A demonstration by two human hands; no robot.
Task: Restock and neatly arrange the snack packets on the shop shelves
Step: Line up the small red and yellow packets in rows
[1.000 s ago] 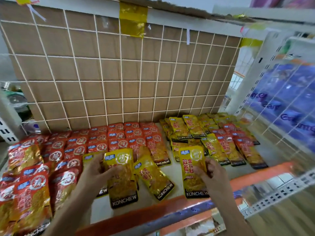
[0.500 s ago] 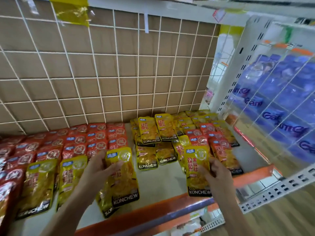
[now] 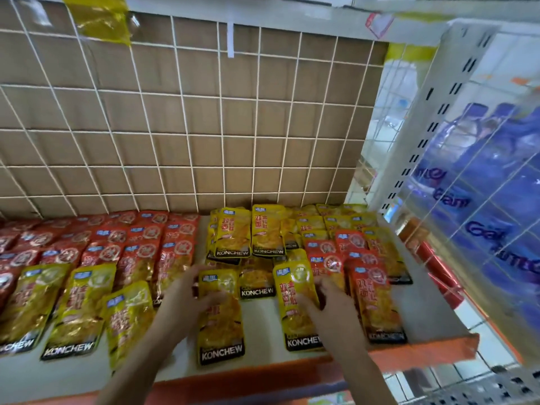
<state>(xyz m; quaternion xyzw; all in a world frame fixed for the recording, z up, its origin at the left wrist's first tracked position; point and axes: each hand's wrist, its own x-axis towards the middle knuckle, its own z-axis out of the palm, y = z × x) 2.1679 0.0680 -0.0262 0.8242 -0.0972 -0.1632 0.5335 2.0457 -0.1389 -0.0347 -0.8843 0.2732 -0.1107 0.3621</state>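
I think I am laying stock down: my left hand (image 3: 187, 299) pinches the left yellow packet (image 3: 220, 328), my right hand (image 3: 330, 305) pinches the right yellow packet (image 3: 293, 299), both flat near the shelf (image 3: 261, 323) front, and next they need lining up straight.

yellow packets (image 3: 222, 331): gold, black foot band, white KONCHEW lettering, small blue tag up top | red packets (image 3: 140, 247): red, white ring badge (same blue tag) | shelf (image 3: 263, 331): white, orange lip | grid (image 3: 222, 127): white wire squares | cardboard (image 3: 204, 112): plain brown | tape (image 3: 99, 19): glossy yellow | packs (image 3: 496, 185): blue, darker lettering
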